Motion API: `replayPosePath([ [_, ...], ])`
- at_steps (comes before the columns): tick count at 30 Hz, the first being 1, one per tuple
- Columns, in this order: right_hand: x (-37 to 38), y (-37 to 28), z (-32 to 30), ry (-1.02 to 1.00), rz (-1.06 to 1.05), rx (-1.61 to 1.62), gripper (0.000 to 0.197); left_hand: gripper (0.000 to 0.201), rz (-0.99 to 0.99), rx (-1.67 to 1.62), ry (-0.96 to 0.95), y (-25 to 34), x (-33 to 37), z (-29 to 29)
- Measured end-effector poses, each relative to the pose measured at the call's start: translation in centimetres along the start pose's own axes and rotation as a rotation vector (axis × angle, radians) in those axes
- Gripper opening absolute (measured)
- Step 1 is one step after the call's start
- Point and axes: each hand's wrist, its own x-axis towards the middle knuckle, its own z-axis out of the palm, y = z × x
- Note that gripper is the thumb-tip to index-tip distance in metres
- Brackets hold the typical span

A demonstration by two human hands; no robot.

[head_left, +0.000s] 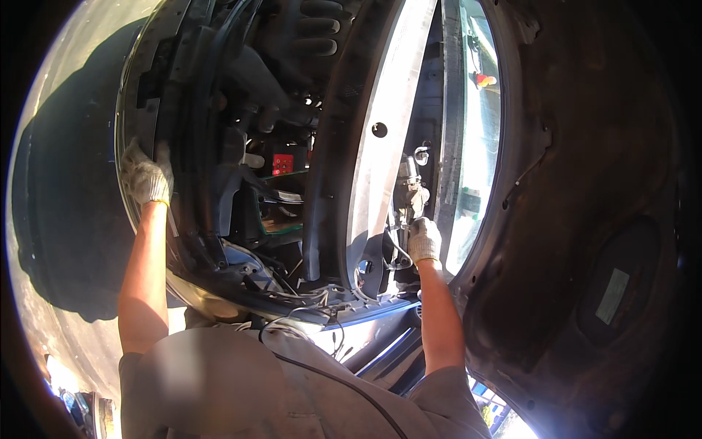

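I stand at the side of a car with its hood up, both hands in whitish knit gloves. My left hand (148,175) rests on the dark front edge (148,121) of the car, with thumb and fingers apart. Deep in the channel below the windshield, the closed fingers of my right hand (424,240) are at the lower end of a silver wiper motor (412,183) with its bracket. Those fingertips are partly hidden against the metal. Thin wiring loops beside this hand. A long bare metal panel (380,95) with a round hole runs alongside the channel.
The raised hood (563,183) fills the right side, next to the windshield (479,139). Dark engine parts (314,33) and a small red block (282,164) lie in the bay between my arms. A black cable (344,377) hangs across my shirt.
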Motion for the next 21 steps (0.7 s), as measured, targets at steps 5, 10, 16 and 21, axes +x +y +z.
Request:
replayPosePath([
  [5,-0.1,0.5,0.2,-0.132,0.036,-0.191,0.023,0.071,0.052,-0.053,-0.024,-0.9,0.4,-0.6],
  [10,-0.6,0.5,0.0,0.042,-0.001,0.102,0.017,0.055,0.07,-0.153,-0.049,-2.2,2.2,-1.5],
  [16,-0.3,-0.7,-0.8,-0.139,0.138,-0.084,0.017,0.058,0.012,-0.099,0.017,-3.6,4.3,-2.6],
  [21,-0.3,-0.8,-0.6,0.101,-0.067,0.014,0.02,0.069,-0.081,-0.103,-0.064,-4.1,4.6,-1.4],
])
